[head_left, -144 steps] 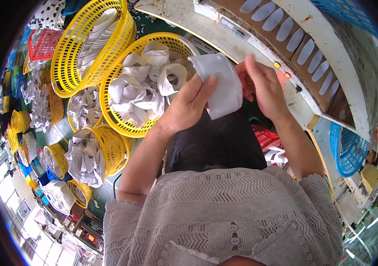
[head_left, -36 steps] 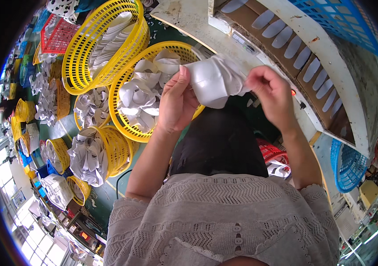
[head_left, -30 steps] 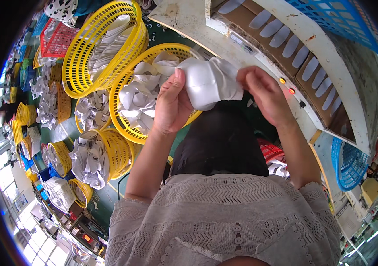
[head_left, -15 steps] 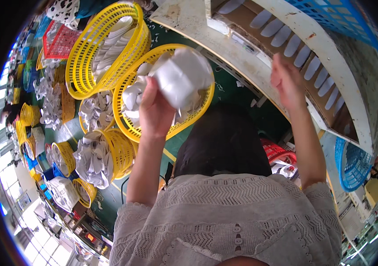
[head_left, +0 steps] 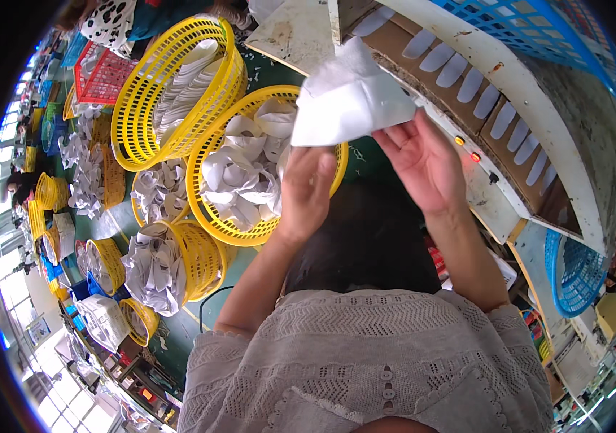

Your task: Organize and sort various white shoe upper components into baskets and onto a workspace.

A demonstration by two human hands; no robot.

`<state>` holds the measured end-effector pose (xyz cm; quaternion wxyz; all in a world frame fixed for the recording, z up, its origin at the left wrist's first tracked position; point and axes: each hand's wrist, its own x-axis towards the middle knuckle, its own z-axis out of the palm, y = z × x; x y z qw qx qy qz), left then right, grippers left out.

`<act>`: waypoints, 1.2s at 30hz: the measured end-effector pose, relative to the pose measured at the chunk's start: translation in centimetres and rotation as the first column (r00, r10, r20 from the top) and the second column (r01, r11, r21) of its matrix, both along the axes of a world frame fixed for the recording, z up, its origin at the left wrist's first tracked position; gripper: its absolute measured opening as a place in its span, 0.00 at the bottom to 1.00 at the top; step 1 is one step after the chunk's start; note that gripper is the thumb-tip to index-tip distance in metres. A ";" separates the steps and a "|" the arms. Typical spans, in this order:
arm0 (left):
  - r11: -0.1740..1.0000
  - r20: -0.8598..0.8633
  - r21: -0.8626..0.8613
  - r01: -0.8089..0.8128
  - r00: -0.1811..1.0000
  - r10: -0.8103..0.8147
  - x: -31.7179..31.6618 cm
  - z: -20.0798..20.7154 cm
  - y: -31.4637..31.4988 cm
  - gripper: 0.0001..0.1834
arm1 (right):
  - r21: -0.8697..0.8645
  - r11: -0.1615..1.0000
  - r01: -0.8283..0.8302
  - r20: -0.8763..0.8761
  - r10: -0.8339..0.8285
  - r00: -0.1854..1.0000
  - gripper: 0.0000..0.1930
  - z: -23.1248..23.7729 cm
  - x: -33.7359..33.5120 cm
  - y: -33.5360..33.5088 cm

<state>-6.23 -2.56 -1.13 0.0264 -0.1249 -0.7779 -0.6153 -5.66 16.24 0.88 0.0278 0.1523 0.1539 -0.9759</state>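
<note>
I hold up a white folded fabric piece (head_left: 347, 101) with both hands in front of me. My left hand (head_left: 306, 189) grips its lower left edge. My right hand (head_left: 425, 160) pinches its right corner with fingers spread. Just beneath and left of the piece stands a round yellow basket (head_left: 214, 216) filled with several similar curled white pieces (head_left: 239, 169). Beyond the piece is a conveyor-like machine (head_left: 495, 108) with a row of white oval pieces lying on its belt.
A second yellow basket (head_left: 145, 108) with stacked white pieces lies at upper left. Smaller yellow baskets (head_left: 203, 256) and heaps of white pieces spread over the green table on the left. Blue baskets (head_left: 571, 270) stand at right and top right. A red basket (head_left: 102, 68) is at far left.
The white piece was in my left hand over the basket half a second ago with the right hand away; now it is raised to the right and both hands hold it spread out.
</note>
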 end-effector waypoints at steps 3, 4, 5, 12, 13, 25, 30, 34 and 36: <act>0.949 0.228 0.164 0.270 0.925 -0.303 1.3 0.9 -1.5 0.14 | 0.313 0.940 -0.137 -0.078 0.169 0.983 0.18 1.0 -0.4 1.7; 0.947 0.230 0.169 0.273 0.923 -0.307 0.8 0.8 -1.9 0.14 | 0.316 0.939 -0.134 -0.075 0.165 0.983 0.18 1.1 -0.5 2.1; 0.973 0.249 0.217 0.080 0.959 -0.134 0.1 0.8 -2.4 0.14 | 0.381 0.910 -0.164 -0.074 0.207 0.976 0.18 1.2 -0.7 2.5; 0.759 0.411 0.637 0.133 0.775 -0.480 -3.9 2.7 0.8 0.16 | 0.500 0.806 -0.317 0.106 0.307 0.946 0.19 1.3 -2.4 2.3; 0.823 0.452 0.550 0.143 0.778 -0.437 -3.8 3.0 0.8 0.17 | 0.501 0.805 -0.316 0.104 0.307 0.946 0.19 1.4 -2.3 2.2; 0.714 0.445 0.695 -0.084 0.830 -0.336 -1.6 1.7 3.8 0.10 | 0.844 0.528 -0.095 -0.039 0.237 0.971 0.14 1.0 2.2 0.9; 0.772 0.364 0.632 0.066 0.855 -0.370 -0.6 1.3 2.6 0.08 | 0.840 0.535 -0.093 -0.136 0.373 0.918 0.16 0.9 2.9 1.9; 0.756 0.262 0.637 0.149 0.881 -0.394 -0.5 0.5 2.1 0.08 | 0.960 0.279 0.007 -0.104 0.334 0.937 0.11 0.5 4.1 1.5; 0.729 0.181 0.661 0.178 0.905 -0.385 -0.6 0.5 2.0 0.08 | 0.916 0.397 0.049 -0.177 0.293 0.940 0.14 0.3 4.3 1.4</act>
